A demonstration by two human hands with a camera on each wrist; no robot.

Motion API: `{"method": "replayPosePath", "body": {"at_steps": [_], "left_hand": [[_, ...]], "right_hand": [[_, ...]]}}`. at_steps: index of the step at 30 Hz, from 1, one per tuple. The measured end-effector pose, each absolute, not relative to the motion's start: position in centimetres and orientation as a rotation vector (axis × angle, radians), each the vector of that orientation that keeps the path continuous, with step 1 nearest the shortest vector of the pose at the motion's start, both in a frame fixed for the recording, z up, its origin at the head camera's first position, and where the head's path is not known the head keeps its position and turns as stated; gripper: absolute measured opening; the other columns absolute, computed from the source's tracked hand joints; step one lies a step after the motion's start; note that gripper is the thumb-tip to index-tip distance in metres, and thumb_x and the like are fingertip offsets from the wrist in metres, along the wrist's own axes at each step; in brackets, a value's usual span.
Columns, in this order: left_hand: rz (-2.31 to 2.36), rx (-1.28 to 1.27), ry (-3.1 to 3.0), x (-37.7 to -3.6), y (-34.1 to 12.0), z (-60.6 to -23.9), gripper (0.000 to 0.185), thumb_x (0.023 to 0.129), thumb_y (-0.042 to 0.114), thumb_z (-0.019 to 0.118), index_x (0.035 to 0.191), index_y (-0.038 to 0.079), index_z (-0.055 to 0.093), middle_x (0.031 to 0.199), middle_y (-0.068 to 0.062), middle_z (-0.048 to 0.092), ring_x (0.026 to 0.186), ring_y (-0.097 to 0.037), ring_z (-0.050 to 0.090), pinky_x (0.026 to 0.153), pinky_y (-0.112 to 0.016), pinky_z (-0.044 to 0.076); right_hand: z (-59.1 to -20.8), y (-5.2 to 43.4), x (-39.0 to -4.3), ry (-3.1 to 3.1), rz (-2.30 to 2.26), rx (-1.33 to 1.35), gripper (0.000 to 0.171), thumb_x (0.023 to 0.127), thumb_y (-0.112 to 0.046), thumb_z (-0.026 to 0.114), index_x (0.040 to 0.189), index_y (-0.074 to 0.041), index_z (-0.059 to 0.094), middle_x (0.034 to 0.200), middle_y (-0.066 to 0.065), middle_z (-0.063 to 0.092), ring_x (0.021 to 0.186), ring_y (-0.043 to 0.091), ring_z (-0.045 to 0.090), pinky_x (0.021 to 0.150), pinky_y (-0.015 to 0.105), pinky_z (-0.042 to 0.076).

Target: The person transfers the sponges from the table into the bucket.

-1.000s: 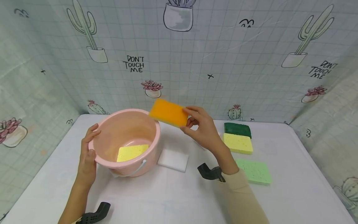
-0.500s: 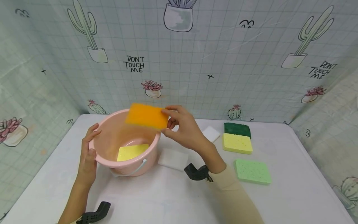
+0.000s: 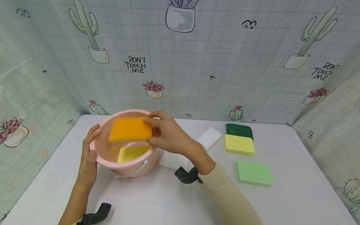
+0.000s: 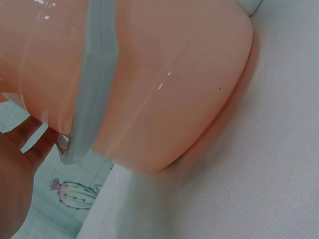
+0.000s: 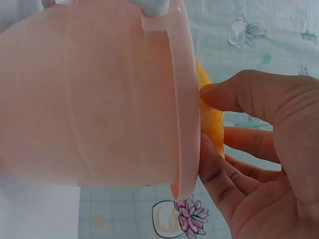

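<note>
My right hand [image 3: 167,132] pinches one end of an orange sponge [image 3: 129,128] between thumb and fingers. In the head view that sponge overlaps the opening of a pink bucket [image 3: 132,168], just above its inside. The right wrist view shows the orange sponge [image 5: 215,119] mostly hidden behind the bucket's rim [image 5: 187,99], with my fingertips close to that rim. At the bucket's left side, my left hand [image 3: 88,159] holds the rim, its thumb lower than the fingers. Down in the bucket lies a yellow sponge [image 3: 132,153].
Two white flat pads [image 3: 209,137] [image 3: 172,160] lie right of the bucket, partly behind my right arm. Further right are a dark green sponge [image 3: 239,131], a yellow sponge [image 3: 239,144] and a light green sponge [image 3: 254,172]. A patterned cloth [image 3: 182,62] backs the white table [image 3: 284,200].
My right hand has carried the orange sponge leftward and down, from the bucket's right rim to over its opening. The left hand and bucket have stayed in place.
</note>
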State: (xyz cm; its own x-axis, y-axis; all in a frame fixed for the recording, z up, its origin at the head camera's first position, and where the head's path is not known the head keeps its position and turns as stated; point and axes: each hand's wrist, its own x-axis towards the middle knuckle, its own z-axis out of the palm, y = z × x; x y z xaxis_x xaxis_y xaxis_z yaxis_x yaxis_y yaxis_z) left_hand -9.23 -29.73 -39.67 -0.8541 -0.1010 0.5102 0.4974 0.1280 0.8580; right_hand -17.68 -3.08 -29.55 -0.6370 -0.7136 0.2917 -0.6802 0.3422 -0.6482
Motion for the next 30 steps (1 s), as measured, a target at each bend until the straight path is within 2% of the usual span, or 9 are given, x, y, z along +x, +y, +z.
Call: {"method": "replayPosePath", "body": {"at_steps": [16, 24, 30], "left_hand": [[-1.733, -0.341, -2.011, -9.2, -29.6, -39.7, 0.055, 0.096, 0.035, 0.045, 0.142, 0.006, 0.034, 0.156, -0.006, 0.013, 0.140, -0.027, 0.018, 0.101, -0.018, 0.034], [-1.713, -0.298, -2.030, -9.1, -29.5, -39.7, 0.055, 0.096, 0.036, 0.045, 0.141, 0.007, 0.035, 0.157, -0.005, 0.014, 0.140, -0.027, 0.017, 0.106, -0.024, 0.031], [-1.708, -0.287, -2.036, -9.1, -29.6, -39.7, 0.055, 0.096, 0.037, 0.045, 0.141, 0.008, 0.035, 0.157, -0.005, 0.013, 0.141, -0.027, 0.017, 0.106, -0.025, 0.031]], "right_hand": [[-29.5, -4.4, -17.1, 2.466, -1.017, -1.334, 0.054, 0.082, -0.010, 0.069, 0.133, -0.001, 0.053, 0.131, 0.006, 0.043, 0.085, 0.009, 0.053, 0.073, 0.011, 0.045], [-29.5, -4.8, -16.9, 2.419, -0.997, -1.371, 0.053, 0.081, -0.007, 0.067, 0.132, 0.000, 0.054, 0.133, 0.007, 0.042, 0.084, 0.011, 0.056, 0.073, 0.010, 0.045], [-29.4, -5.0, -17.0, 2.425, -0.974, -1.398, 0.052, 0.086, -0.016, 0.070, 0.133, 0.000, 0.054, 0.133, 0.008, 0.043, 0.083, 0.010, 0.055, 0.074, 0.010, 0.044]]}}
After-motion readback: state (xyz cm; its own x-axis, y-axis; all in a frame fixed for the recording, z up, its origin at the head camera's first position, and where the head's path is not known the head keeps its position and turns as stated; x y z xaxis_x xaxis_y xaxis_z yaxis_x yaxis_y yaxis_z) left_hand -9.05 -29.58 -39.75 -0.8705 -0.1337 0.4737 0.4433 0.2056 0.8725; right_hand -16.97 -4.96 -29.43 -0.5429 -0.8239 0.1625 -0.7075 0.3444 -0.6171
